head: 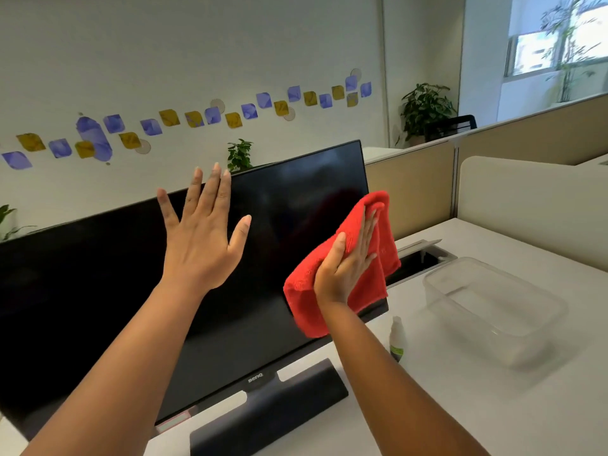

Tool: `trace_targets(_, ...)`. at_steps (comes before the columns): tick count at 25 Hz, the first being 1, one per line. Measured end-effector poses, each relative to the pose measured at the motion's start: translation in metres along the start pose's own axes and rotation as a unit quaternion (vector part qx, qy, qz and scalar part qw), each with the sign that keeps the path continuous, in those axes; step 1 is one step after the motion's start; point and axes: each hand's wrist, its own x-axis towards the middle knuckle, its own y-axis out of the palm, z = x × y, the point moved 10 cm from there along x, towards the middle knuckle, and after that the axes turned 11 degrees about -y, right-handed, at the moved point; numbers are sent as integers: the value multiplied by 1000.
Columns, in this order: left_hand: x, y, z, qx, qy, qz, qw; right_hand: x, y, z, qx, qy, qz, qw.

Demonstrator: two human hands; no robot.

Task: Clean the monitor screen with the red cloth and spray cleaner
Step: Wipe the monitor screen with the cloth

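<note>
While the red cloth (342, 264) is pressed flat by the right hand (345, 261) against the monitor screen (131, 274) at its right edge, centre-right of frame, the left hand (200, 232) is spread, holding nothing, likely bracing. Spray cleaner (397, 339) is parked lower right, within reach.

I see clear plastic container (493, 311) on white desk (460, 406), right side, nothing visible inside. Behind it, cable hatch (424, 255) in desk surface, flap raised. Beige partition (411, 189) runs along desk's far edge; rounded white divider (533, 205) stands further right. Small potted plant (239, 155) pokes up centre-frame, bigger leafy plant (424, 110) near back corner. I note purple and yellow wall stickers (197, 118) strung across white wall. Bright window (556, 37) top right, thin tall plant beside it.
</note>
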Motion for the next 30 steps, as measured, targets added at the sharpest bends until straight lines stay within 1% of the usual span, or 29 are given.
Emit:
trace_targets(1, 1, 2, -1, -7, -4, 2, 1000, 23, 5, 14, 12, -20, -1, 1000)
trace_targets(3, 0, 3, -1, -12, -8, -1, 1000, 68, 21, 41, 0, -60, 13, 998)
trace_targets(5, 1, 3, -2, -10, -11, 0, 1000, 97, 41, 59, -34, -99, 53, 993)
trace_targets(8, 5, 1, -4, -31, -19, 5, 999, 100, 58, 50, -96, -127, 113, 981)
trace_targets(9, 6, 1, -5, -44, -17, 6, 999, 92, 56, 40, -115, -133, 114, 978)
trace_targets(11, 8, -1, -6, -72, -11, 2, 997, 72, 44, 19, -127, -133, 92, 979)
trace_targets(14, 9, -4, -7, -106, -7, -7, 994, 33, 21, -18, -135, -93, 66, 984)
trace_targets(19, 9, -5, -5, -111, -6, -17, 994, -49, -13, -87, -160, 57, 59, 984)
trace_targets(24, 8, -4, -5, -126, -16, -16, 992, -97, -29, -113, -119, 218, 19, 968)
trace_targets(27, 8, -6, -2, -136, -20, -18, 990, -79, -19, -98, -121, 241, -11, 963)
trace_targets(30, 8, -5, -2, -138, -22, -15, 990, -41, -1, -70, -111, 201, -26, 973)
